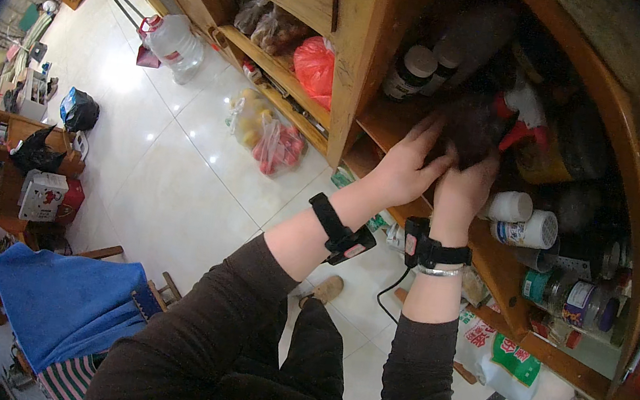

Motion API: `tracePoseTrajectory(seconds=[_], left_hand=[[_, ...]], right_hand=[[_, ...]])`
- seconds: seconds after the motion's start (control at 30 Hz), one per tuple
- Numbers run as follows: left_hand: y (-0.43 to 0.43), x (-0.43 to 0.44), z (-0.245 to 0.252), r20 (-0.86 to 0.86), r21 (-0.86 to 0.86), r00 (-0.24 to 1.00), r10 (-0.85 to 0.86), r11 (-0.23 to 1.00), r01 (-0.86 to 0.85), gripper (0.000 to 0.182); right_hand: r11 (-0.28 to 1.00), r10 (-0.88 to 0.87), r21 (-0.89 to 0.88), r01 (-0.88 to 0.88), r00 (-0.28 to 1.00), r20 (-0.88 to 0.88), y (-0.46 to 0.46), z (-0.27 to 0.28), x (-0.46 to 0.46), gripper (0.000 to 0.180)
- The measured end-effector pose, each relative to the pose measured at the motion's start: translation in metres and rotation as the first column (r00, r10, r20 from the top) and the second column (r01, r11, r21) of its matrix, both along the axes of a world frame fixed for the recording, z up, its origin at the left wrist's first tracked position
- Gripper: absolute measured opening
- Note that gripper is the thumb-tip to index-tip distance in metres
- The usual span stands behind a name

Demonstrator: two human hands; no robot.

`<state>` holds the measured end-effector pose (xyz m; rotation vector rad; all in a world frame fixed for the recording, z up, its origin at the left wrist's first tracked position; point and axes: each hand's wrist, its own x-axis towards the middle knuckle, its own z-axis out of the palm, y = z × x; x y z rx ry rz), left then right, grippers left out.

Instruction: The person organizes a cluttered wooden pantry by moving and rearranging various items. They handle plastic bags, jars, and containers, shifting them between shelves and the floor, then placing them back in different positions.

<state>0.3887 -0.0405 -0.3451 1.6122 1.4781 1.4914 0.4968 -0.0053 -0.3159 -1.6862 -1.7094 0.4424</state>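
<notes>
Both my hands reach into a wooden cabinet at the upper right, at a dark, blurred object [476, 123] on the shelf. My left hand [411, 166] lies at its near left side, fingers spread over its edge. My right hand [469, 182] is beside it, fingertips hidden in shadow against the dark object. Just beyond stands a spray bottle's red and white trigger head [525, 117]. Dark bottles with white caps [410, 73] stand to the left. White plastic bottles [526, 225] lie or stand right of my right hand, with glass jars [580, 301] farther along.
The cabinet's wooden frame [632, 142] curves round the right. Lower shelves hold a red plastic bag [315, 70]. On the tiled floor are bagged fruit [278, 147], a large clear water jug [174, 47] and a black bag [79, 110]. A blue cloth [65, 295] covers a chair at lower left.
</notes>
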Motion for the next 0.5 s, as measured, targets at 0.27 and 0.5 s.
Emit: tracePoseTrajectory(seconds=[0.27, 0.5], left_hand=[[-0.005, -0.020, 0.005, 0.102, -0.071, 0.906, 0.411, 0.911, -0.406, 0.058], [0.024, -0.004, 0.007, -0.260, 0.001, 0.846, 0.465, 0.877, -0.481, 0.085]], right_hand=[[0.998, -0.049, 0.021, 0.052, 0.994, -0.094, 0.016, 0.000, -0.017, 0.093], [0.987, -0.138, 0.065, 0.146, 0.985, -0.105, 0.026, -0.003, -0.023, 0.097]])
